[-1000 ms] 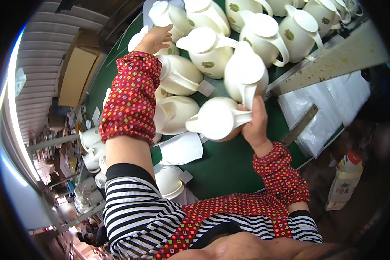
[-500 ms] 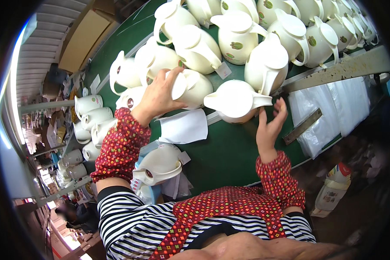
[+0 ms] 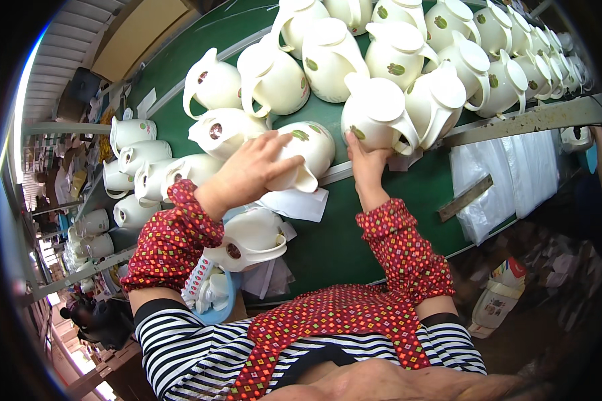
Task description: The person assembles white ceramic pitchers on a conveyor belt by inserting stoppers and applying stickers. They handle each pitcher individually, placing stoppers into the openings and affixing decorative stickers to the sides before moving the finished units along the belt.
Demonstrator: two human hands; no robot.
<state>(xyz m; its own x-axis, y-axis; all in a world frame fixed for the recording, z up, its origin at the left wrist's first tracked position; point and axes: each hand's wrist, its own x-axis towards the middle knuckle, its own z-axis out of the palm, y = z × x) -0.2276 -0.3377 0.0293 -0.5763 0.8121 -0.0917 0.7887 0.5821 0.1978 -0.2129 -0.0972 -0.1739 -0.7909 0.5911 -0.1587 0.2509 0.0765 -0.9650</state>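
Observation:
My left hand (image 3: 254, 167) is closed over the top of a cream jug (image 3: 312, 146), which is tilted with its green-leaf print facing up. My right hand (image 3: 368, 164) grips the lower side of another lidded cream jug (image 3: 376, 103); its thumb lies against the body near a leaf print, and its other fingers are partly hidden below. Beside my left hand a jug with a dark round mark (image 3: 222, 130) lies on its side. A white sheet (image 3: 301, 204) lies under the tilted jug. Nearer me rests one more jug (image 3: 251, 235) on its side.
Many lidded jugs (image 3: 398, 53) crowd the far side of the green table (image 3: 341, 247). Clear plastic bags (image 3: 491, 187) with a metal bar (image 3: 466, 198) across them lie at right. A blue basin (image 3: 231, 301) holds small white pieces. More jugs (image 3: 146, 155) stand on a left shelf.
The jug by my right hand has moved farther away, and that hand has shifted left to grip it. My left hand has tipped its jug, so the leaf print now shows.

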